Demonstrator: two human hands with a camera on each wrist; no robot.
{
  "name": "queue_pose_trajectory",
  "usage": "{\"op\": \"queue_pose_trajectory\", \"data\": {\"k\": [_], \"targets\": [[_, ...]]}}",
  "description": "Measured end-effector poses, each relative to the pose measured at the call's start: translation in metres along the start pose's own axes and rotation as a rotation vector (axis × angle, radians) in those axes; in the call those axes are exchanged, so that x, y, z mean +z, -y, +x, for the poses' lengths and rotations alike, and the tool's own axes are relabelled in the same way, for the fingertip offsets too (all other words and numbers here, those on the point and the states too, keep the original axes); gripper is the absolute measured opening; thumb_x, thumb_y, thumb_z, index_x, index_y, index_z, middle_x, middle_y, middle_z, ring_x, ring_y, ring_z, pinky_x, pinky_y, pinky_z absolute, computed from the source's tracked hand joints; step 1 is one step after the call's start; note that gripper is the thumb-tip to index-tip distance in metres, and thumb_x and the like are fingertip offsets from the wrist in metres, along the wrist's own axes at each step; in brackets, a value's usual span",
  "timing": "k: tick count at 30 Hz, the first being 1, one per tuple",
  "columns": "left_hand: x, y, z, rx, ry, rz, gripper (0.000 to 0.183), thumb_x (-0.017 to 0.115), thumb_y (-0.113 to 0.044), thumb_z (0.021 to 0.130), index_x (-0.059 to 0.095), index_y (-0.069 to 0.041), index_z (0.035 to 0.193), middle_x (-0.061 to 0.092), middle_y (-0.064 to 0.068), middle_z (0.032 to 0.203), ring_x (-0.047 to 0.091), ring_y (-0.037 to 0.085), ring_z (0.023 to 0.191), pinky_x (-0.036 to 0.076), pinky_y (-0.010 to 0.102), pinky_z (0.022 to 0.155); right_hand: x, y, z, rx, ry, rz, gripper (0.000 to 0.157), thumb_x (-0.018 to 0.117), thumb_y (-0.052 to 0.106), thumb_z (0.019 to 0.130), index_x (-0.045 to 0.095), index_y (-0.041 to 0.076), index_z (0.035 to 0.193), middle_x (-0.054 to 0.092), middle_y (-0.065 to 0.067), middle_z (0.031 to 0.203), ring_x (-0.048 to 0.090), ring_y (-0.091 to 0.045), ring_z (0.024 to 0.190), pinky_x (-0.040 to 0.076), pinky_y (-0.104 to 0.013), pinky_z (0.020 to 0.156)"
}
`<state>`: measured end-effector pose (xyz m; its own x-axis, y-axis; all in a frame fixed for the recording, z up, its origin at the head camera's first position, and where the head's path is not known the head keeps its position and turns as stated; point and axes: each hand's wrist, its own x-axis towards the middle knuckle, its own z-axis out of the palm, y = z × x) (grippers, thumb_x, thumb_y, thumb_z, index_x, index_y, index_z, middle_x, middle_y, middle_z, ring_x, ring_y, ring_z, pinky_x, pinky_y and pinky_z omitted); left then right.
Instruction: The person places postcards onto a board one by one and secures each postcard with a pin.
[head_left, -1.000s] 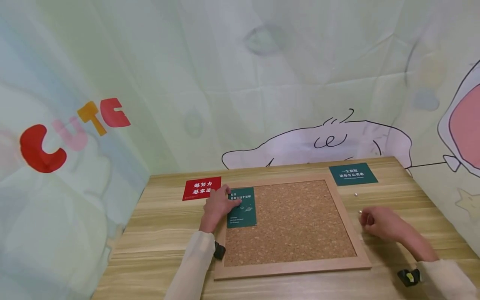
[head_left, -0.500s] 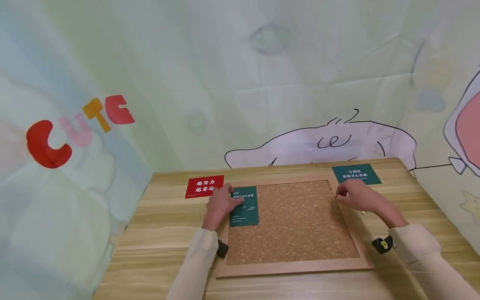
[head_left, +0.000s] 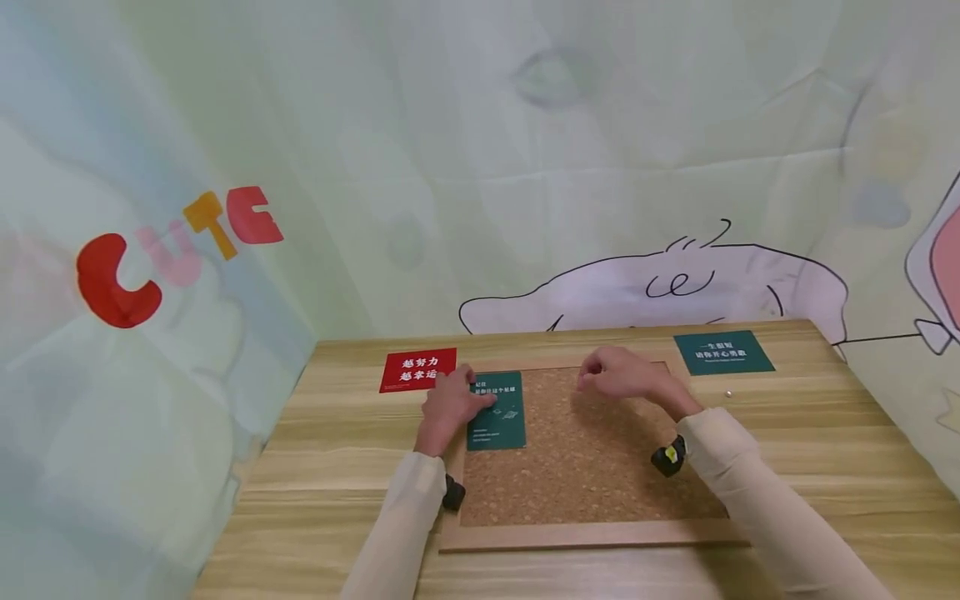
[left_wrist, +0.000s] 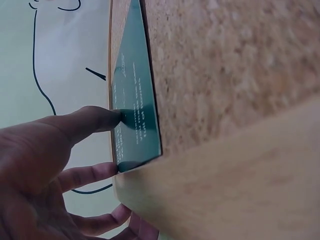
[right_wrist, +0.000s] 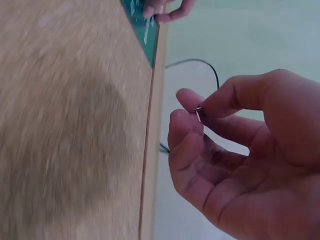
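A green card [head_left: 497, 429] with white print lies at the upper left of the wood-framed cork board [head_left: 592, 492]. My left hand [head_left: 450, 407] rests at the board's left edge. Its thumb presses on the card [left_wrist: 134, 90], and a fingertip touches near the card's corner in the left wrist view. Between thumb and fingertips, my right hand [head_left: 624, 377] pinches a small metal thumbtack [right_wrist: 198, 113], its thin pin showing. That hand hovers over the upper part of the cork, to the right of the card, casting a shadow on it.
A red card [head_left: 412, 363] lies on the wooden table [head_left: 315, 467] beyond the board's upper left corner. Another green card [head_left: 723, 353] lies at the back right. Near it sits a small shiny tack-like piece [head_left: 728, 394]. A printed curtain hangs behind.
My right hand has picked a thumbtack up from the table at the right and carried it left over the cork board. The left hand stays on the green card.
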<state>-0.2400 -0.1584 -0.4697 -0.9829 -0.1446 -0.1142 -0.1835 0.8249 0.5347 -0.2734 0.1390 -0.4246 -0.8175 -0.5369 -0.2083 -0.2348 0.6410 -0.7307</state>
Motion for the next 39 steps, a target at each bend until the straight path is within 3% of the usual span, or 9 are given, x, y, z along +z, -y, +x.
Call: {"op": "queue_pose_trajectory", "data": {"k": [6, 12, 17, 22, 28, 39], "targets": [[0.001, -0.001, 0.001, -0.003, 0.004, 0.007, 0.053, 0.089, -0.033, 0.082, 0.060, -0.011, 0.121, 0.057, 0.018, 0.119, 0.056, 0.035, 0.106, 0.055, 0.052, 0.087, 0.014, 0.011, 0.022, 0.057, -0.002, 0.172, 0.022, 0.058, 0.012, 0.105, 0.070, -0.006, 0.098, 0.052, -0.003, 0.066, 0.049, -0.019, 0.060, 0.041, -0.031, 0.060], [-0.001, -0.001, 0.000, -0.002, -0.001, 0.004, 0.051, 0.089, -0.032, 0.082, 0.060, -0.011, 0.119, 0.057, 0.018, 0.116, 0.056, 0.035, 0.106, 0.054, 0.054, 0.087, 0.030, 0.012, 0.045, 0.131, -0.043, 0.392, 0.024, 0.055, 0.008, 0.105, 0.069, -0.010, 0.110, 0.062, -0.012, 0.087, 0.056, -0.019, 0.073, 0.048, -0.028, 0.066], [-0.002, -0.001, -0.001, -0.020, -0.004, 0.002, 0.052, 0.089, -0.033, 0.082, 0.060, -0.012, 0.120, 0.057, 0.016, 0.117, 0.055, 0.034, 0.106, 0.053, 0.054, 0.089, 0.045, 0.010, 0.063, 0.121, -0.062, 0.575, 0.028, 0.053, 0.007, 0.105, 0.066, -0.013, 0.120, 0.066, -0.020, 0.106, 0.058, -0.020, 0.084, 0.053, -0.027, 0.073], [-0.002, -0.002, -0.001, -0.034, 0.007, 0.010, 0.050, 0.087, -0.036, 0.084, 0.060, -0.013, 0.119, 0.055, 0.016, 0.115, 0.055, 0.033, 0.103, 0.052, 0.053, 0.089, 0.061, 0.010, 0.077, 0.094, -0.065, 0.692, 0.026, 0.053, 0.004, 0.105, 0.067, -0.014, 0.118, 0.068, -0.019, 0.106, 0.061, -0.020, 0.085, 0.055, -0.028, 0.078], [-0.001, -0.004, -0.001, -0.035, 0.004, 0.014, 0.047, 0.086, -0.037, 0.086, 0.060, -0.012, 0.117, 0.055, 0.017, 0.113, 0.054, 0.034, 0.102, 0.051, 0.053, 0.088, 0.070, 0.018, 0.085, 0.119, -0.056, 0.719, 0.022, 0.058, -0.003, 0.102, 0.067, -0.012, 0.120, 0.068, -0.020, 0.110, 0.063, -0.021, 0.086, 0.057, -0.029, 0.083], [0.000, -0.004, -0.001, -0.054, 0.010, 0.019, 0.046, 0.086, -0.037, 0.085, 0.060, -0.013, 0.114, 0.053, 0.015, 0.111, 0.054, 0.034, 0.102, 0.051, 0.053, 0.088, 0.079, 0.032, 0.096, 0.091, -0.178, 0.506, 0.013, 0.073, -0.002, 0.093, 0.072, 0.000, 0.107, 0.069, -0.013, 0.100, 0.063, -0.023, 0.087, 0.056, -0.031, 0.079]]}}
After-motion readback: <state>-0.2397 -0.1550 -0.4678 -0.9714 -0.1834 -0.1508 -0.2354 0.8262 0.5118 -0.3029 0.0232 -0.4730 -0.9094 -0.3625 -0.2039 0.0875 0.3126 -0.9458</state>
